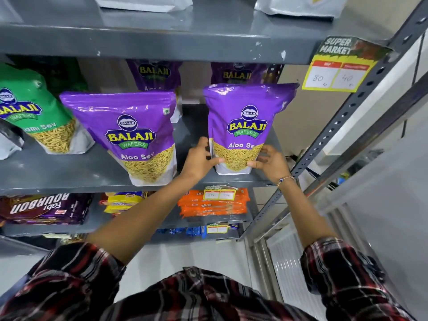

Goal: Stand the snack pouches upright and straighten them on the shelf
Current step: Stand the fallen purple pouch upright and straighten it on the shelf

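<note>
Both hands on the right purple pouch [245, 126], low down, one each side. Left hand [199, 158] wrapped on its left edge, thumb across the front near the bottom. Right hand [268, 162] on its right edge, fingers spread, thumb on the front. Grasping it from both sides, not let go.

Pouch standing up on the grey middle shelf [69, 172], near the front edge, at the right end by the holed metal post [342, 126]. "Balaji Wafers", "Aloo Sev" on the front, yellow sticks seen thru the clear part.

Left of it, w/ a gap between: second purple pouch [129, 135], same kind, also standing, tipped a bit, bottom right at the shelf's front edge. Further left: green pouch [34, 114], leaning, partly cut off by the pic edge. Behind, at the back of the shelf: 2 more purple pouches [154, 74], only tops seen.

Yellow price tag [340, 70] stuck to the upper shelf edge, top right, "80" and "40" written by hand. White bags [143, 3] on the upper shelf, mostly cut off.

Below: brown biscuit packs [46, 207], yellow packs [122, 201], orange packs [213, 205] w/ a small tag in front. Blue packs [185, 231] lower still.

Bead bracelet [286, 179] on right wrist. Red-black check sleeves [76, 274] pushed up both arms.
</note>
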The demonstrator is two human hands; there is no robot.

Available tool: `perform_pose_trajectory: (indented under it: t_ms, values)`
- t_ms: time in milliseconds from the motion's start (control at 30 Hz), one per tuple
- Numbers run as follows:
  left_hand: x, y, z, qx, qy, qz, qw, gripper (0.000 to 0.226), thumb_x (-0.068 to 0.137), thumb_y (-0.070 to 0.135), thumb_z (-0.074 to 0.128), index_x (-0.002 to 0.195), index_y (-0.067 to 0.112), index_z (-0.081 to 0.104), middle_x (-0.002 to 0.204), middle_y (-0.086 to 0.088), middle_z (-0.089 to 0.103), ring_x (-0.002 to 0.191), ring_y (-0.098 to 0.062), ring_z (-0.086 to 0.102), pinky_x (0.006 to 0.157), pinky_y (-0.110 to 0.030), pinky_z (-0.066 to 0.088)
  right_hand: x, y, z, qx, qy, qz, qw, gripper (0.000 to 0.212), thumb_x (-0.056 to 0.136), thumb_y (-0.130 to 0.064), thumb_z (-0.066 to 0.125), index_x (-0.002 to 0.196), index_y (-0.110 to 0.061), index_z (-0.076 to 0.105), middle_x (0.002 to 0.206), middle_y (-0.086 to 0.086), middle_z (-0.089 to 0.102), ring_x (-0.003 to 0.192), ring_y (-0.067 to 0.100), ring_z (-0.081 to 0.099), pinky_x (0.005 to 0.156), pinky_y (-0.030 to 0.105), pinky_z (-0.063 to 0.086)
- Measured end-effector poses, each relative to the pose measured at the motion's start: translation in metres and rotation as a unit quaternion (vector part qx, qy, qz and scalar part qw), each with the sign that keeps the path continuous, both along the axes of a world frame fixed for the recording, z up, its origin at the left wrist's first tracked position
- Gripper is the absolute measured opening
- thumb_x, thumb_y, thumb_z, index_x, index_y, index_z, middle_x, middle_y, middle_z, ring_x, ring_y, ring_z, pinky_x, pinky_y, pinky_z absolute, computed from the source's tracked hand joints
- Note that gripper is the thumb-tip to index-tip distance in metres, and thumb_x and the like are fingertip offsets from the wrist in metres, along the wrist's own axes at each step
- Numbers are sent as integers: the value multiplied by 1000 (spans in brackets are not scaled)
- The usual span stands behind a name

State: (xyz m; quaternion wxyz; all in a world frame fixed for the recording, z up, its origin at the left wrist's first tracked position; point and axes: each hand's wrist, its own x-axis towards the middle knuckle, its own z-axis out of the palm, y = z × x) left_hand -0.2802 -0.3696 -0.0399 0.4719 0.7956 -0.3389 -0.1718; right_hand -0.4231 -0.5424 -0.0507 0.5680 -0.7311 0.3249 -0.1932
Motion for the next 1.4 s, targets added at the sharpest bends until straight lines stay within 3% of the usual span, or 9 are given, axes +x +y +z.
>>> perform_pose_trajectory:
  t_ms: [267,433,533,667,867,1067,1200,1300,1400]
  values:
    - [-19,9,0,-5,-8,-8,1000,55,73,21,78,116,7,47,111,-12,69,97,-25,68,84,-42,56,-22,15,-2,-27,5,-9,1000,56,65,-7,79,114,-8,52,105,2,60,92,17,59,67,19,47]
    - [-24,14,-6,-23,14,-12,1000,55,75,20,76,120,12,45,114,-10,68,102,-23,65,84,-37,55,-32,24,-1,-39,13,-14,999,61,67,-10,79,120,-9,49,115,2,58,98,15,57,82,31,50]
    - [-30,24,-12,-46,17,-10,999,65,78,16,73,133,15,38,130,-8,58,111,-17,58,90,-30,50,-38,38,-3,-91,8,-49,995,64,68,-11,79,124,-11,47,119,-2,52,102,8,52,82,22,46]
    - [-34,66,-30,-35,26,-7,999,51,83,20,68,129,9,47,126,-11,60,109,-17,59,90,-25,47,-34,94,-22,-197,-24,-175,964,21,74,-14,73,91,-9,61,94,8,60,75,18,58,68,34,49]
    - [13,180,-56,9,44,106,993,18,83,21,69,95,9,68,90,-10,74,77,-8,68,73,-19,53,46,219,-44,-130,-33,35,990,6,80,-19,69,77,-19,63,72,-7,64,65,-1,57,62,9,42]
    - [106,279,-49,-6,18,193,981,15,85,18,67,93,6,68,89,-10,73,79,-19,67,69,-12,48,158,323,-40,-81,-41,114,989,7,79,-15,68,78,-10,65,68,1,65,58,-9,56,59,5,40]
    - [173,331,-35,-19,-14,188,982,17,85,20,66,93,5,67,84,-4,68,74,-11,62,64,-4,45,233,368,-26,-72,-26,85,993,8,80,-14,68,80,-7,65,76,16,71,66,13,59,64,21,45]
    - [223,358,-27,-48,-20,193,980,22,84,16,68,96,-2,65,96,-12,68,86,-19,64,74,-18,48,284,378,-12,-82,-45,37,995,10,80,-10,67,82,-2,63,83,22,69,74,26,63,65,21,43]
    - [266,371,-25,-41,9,192,981,47,81,10,70,120,-8,50,127,-22,54,113,-30,56,87,-19,45,321,377,-2,-121,-48,-8,991,23,77,-5,69,94,5,57,96,28,63,84,31,60,67,15,39]
